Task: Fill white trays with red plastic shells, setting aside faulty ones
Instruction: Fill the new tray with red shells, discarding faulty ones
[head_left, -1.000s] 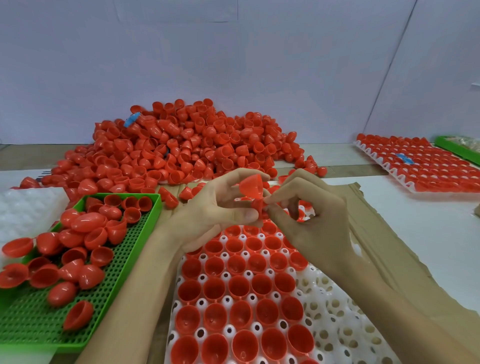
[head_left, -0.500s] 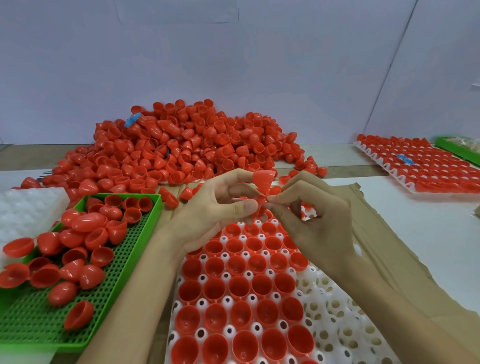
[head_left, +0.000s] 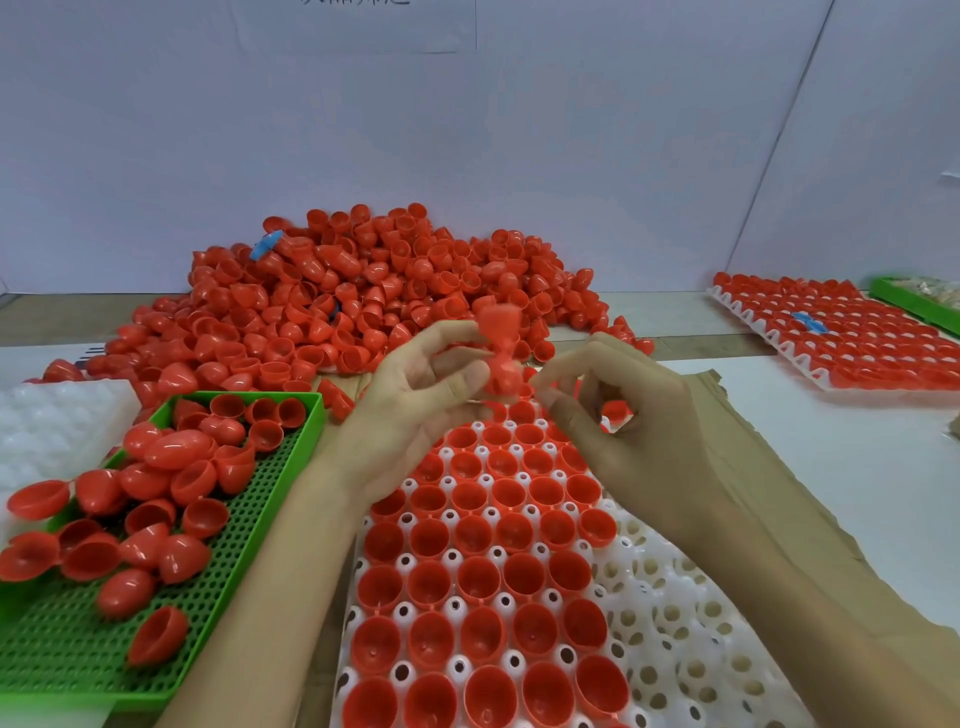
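Both hands are up over the near white moulded plastic tray (head_left: 675, 623), and the left hand (head_left: 415, 400) has its thumb and fingers clamped on the held red plastic shells (head_left: 500, 358). They look like two domed cups, one above the other, but they're smeared by motion. The right hand (head_left: 628, 436) sits just beside them with its fingers curled in. Whether it's touching the lower shell or gripping nothing, I can't tell through the blur.

Now the score. The seated red cup-shaped shells (head_left: 483, 571) fill the left-hand columns of the near tray, mouths up. The right-hand columns show bare white pockets, so I'd call this tray well past half done.

Far right on the bench (head_left: 857, 499), a second white tray packed with red shells (head_left: 841, 338) looks complete.

On the left, the green perforated plastic basket (head_left: 62, 649) carries a loose scatter of red shells, which I'd take for the rejects. Beside it sits a stack of empty white trays (head_left: 52, 421).

And behind it all is the big heap of loose red plastic shells (head_left: 363, 301), so there's plenty left to sort.
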